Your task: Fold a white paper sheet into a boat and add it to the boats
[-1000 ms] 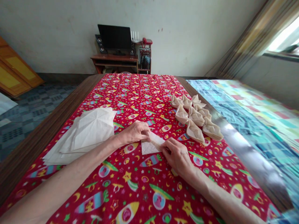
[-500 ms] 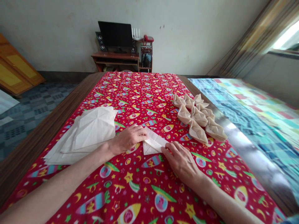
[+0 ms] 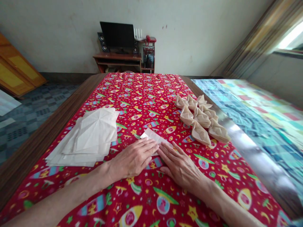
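Your two hands lie flat on a small, folded piece of thin white paper (image 3: 153, 136).

Your left hand (image 3: 136, 157) and right hand (image 3: 181, 165) pinch nothing: palms down, fingers extended and close together, fingertips converging over the paper's near edge. The paper lies under and just beyond those fingertips, its visible long axis slanting from far left to near right; neither hand is nearer, since both touch it. Your forearms angle in from either side of it. Beneath the paper spreads a red, rocket-printed cloth (image 3: 142, 195); left of it sits a stack of creased white paper sheets (image 3: 94, 132); right of and beyond it, a cluster of cream, boat-shaped paper folds (image 3: 201, 118).
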Demonstrator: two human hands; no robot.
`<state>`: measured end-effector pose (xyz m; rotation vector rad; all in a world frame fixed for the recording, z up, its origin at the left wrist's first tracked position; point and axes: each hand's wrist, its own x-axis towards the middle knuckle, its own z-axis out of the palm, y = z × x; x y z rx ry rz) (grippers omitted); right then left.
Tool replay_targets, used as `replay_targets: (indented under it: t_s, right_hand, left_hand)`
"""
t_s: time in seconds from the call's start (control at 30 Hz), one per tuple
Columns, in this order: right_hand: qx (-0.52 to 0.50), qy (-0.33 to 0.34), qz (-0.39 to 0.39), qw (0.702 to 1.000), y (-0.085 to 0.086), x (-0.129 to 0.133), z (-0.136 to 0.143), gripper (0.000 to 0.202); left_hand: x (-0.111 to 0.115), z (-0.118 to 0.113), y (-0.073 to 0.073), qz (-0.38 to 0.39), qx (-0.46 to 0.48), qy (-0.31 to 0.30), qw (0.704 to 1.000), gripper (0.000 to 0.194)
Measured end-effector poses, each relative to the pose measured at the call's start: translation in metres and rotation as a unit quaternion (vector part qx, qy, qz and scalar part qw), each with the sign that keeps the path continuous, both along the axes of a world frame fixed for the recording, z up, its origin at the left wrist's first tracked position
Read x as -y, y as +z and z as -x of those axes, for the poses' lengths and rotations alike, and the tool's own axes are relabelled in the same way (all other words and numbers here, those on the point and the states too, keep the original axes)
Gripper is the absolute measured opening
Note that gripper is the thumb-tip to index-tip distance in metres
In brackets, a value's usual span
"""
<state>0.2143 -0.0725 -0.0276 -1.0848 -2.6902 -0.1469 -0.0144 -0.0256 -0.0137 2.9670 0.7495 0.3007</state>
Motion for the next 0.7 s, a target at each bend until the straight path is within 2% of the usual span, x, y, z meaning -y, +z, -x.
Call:
replay_targets:
  t_s: [0.1, 0.37, 0.57, 0.7]
  right_hand:
    - [-0.011, -0.001, 0.029, 1.0, 0.002, 0.001, 0.0, 0.054]
    - [-0.025, -0.018, 0.044, 0.999, 0.005, 0.008, -0.008, 0.048]
    - [-0.06, -0.033, 0.034, 0.997, 0.008, 0.015, -0.015, 0.041]
    - [-0.096, -0.044, 0.022, 0.994, 0.007, 0.017, -0.014, 0.035]
  left_hand:
    - [0.004, 0.0, -0.004, 0.012, -0.01, 0.013, 1.0, 0.051]
    - [-0.009, 0.02, -0.011, -0.01, -0.017, 0.069, 0.997, 0.042]
    - [-0.012, 0.03, -0.008, -0.024, -0.008, 0.099, 0.995, 0.041]
    - [-0.02, 0.029, -0.007, -0.033, 0.035, 0.127, 0.991, 0.037]
